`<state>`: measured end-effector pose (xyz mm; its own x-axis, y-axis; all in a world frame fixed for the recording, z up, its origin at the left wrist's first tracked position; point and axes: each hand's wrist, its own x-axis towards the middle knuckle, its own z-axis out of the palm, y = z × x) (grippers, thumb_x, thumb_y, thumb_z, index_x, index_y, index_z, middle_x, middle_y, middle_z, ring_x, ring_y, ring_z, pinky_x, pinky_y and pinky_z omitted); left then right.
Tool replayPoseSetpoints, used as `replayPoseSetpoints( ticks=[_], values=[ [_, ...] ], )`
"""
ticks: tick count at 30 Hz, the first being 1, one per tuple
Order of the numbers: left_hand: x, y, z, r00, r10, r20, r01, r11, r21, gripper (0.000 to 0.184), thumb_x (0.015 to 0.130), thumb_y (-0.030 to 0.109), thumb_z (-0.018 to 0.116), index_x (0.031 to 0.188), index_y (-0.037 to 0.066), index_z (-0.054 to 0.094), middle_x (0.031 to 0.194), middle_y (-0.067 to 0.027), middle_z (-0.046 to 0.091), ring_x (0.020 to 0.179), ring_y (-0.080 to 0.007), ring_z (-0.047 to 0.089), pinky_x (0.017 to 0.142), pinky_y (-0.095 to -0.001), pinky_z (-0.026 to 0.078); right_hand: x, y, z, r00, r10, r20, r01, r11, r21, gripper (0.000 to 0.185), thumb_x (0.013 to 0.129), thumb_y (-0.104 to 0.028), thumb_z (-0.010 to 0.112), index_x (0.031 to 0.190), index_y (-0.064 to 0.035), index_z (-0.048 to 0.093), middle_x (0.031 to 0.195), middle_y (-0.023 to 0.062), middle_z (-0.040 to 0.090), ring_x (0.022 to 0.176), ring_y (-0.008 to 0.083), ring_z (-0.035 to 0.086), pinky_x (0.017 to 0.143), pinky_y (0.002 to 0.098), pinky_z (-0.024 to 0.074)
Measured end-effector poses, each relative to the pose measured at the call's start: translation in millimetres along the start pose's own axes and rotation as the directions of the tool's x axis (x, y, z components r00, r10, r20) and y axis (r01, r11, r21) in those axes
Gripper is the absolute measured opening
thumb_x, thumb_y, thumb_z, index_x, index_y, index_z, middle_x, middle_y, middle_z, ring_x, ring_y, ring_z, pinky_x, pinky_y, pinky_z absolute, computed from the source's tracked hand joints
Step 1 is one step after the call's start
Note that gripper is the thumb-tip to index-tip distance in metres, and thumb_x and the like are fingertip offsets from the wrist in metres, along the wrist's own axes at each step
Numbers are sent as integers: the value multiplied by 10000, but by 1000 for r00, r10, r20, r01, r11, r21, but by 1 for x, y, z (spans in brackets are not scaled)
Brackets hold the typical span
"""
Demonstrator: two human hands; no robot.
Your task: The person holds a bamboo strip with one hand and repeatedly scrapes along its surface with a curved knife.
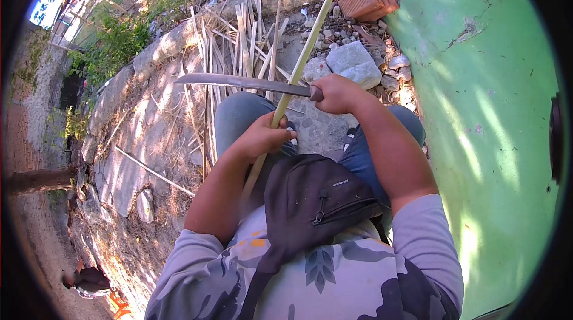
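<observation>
My left hand (262, 136) is closed around a long, pale green-yellow bamboo strip (314, 32), which slants from my lap up to the top of the view. In my right hand (341, 94) is the handle of a machete (239, 82). Its long blade points left and crosses the strip just above my left fist, at or very near the strip's surface. My right fingers wrap the handle and hide most of it. Beyond my knees lies a loose pile of split bamboo strips (243, 42).
A green wall (489, 99) runs along the right. Ahead are a pale stone block (353, 65), rubble and stacked orange roof tiles (367, 1). A black bag (322, 201) hangs across my front. A single stick (154, 171) lies left; a person (89, 281) is at lower left.
</observation>
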<state>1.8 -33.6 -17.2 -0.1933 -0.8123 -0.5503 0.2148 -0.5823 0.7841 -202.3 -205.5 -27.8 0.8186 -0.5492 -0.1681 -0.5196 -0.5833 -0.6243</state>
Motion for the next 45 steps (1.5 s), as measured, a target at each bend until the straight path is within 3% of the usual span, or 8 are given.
replayPoseSetpoints(
  ticks=[4, 10, 19, 25, 28, 34, 40, 45],
  values=[
    [-1, -2, 6, 1000, -3, -18, 4, 997, 80, 365, 844, 86, 776, 933, 146, 427, 745, 41, 443, 544, -49, 394, 454, -240, 306, -11, -24, 5, 998, -51, -47, 39, 973, -228, 184, 719, -161, 707, 893, -102, 707, 822, 150, 707, 791, 372, 683, 714, 445, 533],
    [5, -2, 0, 1000, -4, 17, 5, 999, -46, 354, 859, 48, 752, 939, 157, 425, 679, 66, 409, 501, -42, 362, 444, -237, 248, 3, 0, -4, 988, 151, 30, -149, 987, -51, 216, 730, -184, 708, 938, -131, 733, 930, 147, 733, 924, 344, 702, 812, 449, 552],
    [-1, -2, 4, 1000, -7, 7, 7, 1000, 18, 359, 858, 57, 754, 962, 155, 425, 684, 67, 407, 493, -45, 346, 444, -235, 251, -9, -18, 5, 989, -93, -118, 56, 957, -285, 143, 741, -181, 692, 860, -103, 686, 823, 159, 700, 809, 382, 680, 715, 467, 532],
    [2, -2, 7, 999, 3, -40, -1, 998, 60, 353, 860, 59, 751, 966, 153, 427, 689, 63, 424, 494, -45, 355, 443, -238, 259, 1, 0, -9, 985, 171, -19, -172, 981, -95, 238, 729, -149, 675, 959, -141, 735, 936, 143, 733, 936, 344, 701, 816, 450, 550],
    [-6, 3, 5, 1000, 5, 16, -4, 1000, -23, 346, 863, 51, 743, 963, 151, 427, 688, 63, 428, 494, -44, 359, 441, -241, 261, -4, 3, -7, 991, 49, -125, -63, 992, -110, 141, 740, -186, 692, 854, -103, 689, 833, 155, 705, 799, 387, 677, 709, 467, 530],
    [-2, 0, 8, 1000, 5, -2, -5, 999, 33, 334, 872, 49, 734, 963, 146, 428, 684, 63, 428, 494, -41, 359, 441, -236, 259, -10, -25, -9, 1000, 23, -11, -25, 959, -281, 204, 745, -163, 682, 938, -126, 736, 930, 136, 734, 909, 340, 703, 794, 439, 552],
    [0, 1, 5, 1000, -14, -8, 14, 998, 59, 375, 845, 101, 785, 959, 150, 431, 733, 57, 435, 549, -51, 403, 464, -239, 314, 3, 11, -11, 977, 204, -58, -207, 977, -48, 197, 741, -156, 686, 929, -130, 738, 925, 134, 734, 904, 340, 704, 794, 440, 552],
    [-4, 1, 1, 999, -19, 48, 20, 1000, -16, 368, 854, 116, 785, 957, 147, 433, 732, 49, 455, 562, -51, 417, 466, -241, 316, -9, 7, -2, 991, 19, -130, -31, 995, -90, 155, 749, -199, 722, 873, -110, 695, 823, 145, 708, 794, 371, 682, 723, 457, 535]
  ],
)
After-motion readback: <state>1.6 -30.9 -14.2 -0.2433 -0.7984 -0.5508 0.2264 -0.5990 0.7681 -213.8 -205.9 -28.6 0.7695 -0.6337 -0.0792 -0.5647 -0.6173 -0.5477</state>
